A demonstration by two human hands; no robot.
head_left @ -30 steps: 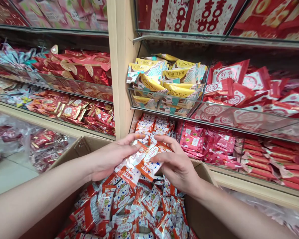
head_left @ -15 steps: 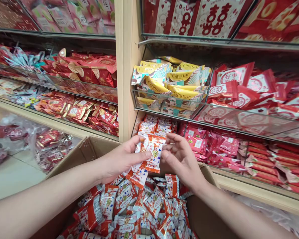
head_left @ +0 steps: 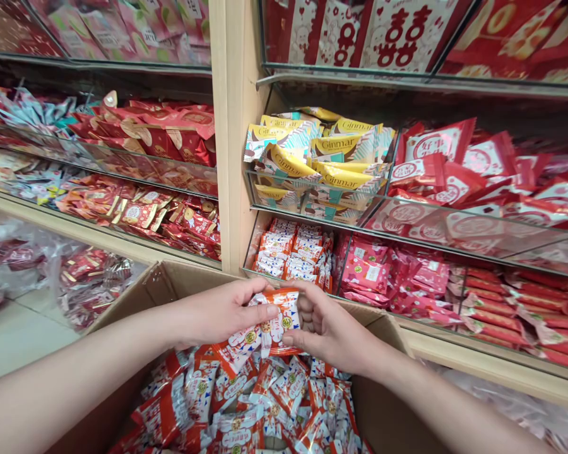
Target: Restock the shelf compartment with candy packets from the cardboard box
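My left hand [head_left: 213, 315] is closed round a few small red-and-white candy packets [head_left: 280, 329], its thumb lying across the top one. Against their right edge, my right hand [head_left: 334, 328] curls its fingers, with the thumb at the lower corner. How far its fingers reach behind the packets is hidden. Both hands are over an open cardboard box [head_left: 170, 277] that holds many loose packets of the same kind [head_left: 239, 429]. Just beyond, matching packets [head_left: 296, 249] lie stacked in rows in a low shelf compartment.
A wooden upright [head_left: 230, 139] divides the shelving. Yellow packets [head_left: 345, 148] fill the compartment above the rows, with pink packets [head_left: 366, 268] to the right of the rows. Clear bags of sweets [head_left: 92, 277] lie on the floor at left. Clear panels front the shelves.
Both hands have come down and slightly left from the shelf rows to over the box, packets still held. My right hand has closed in on the packets' right edge.
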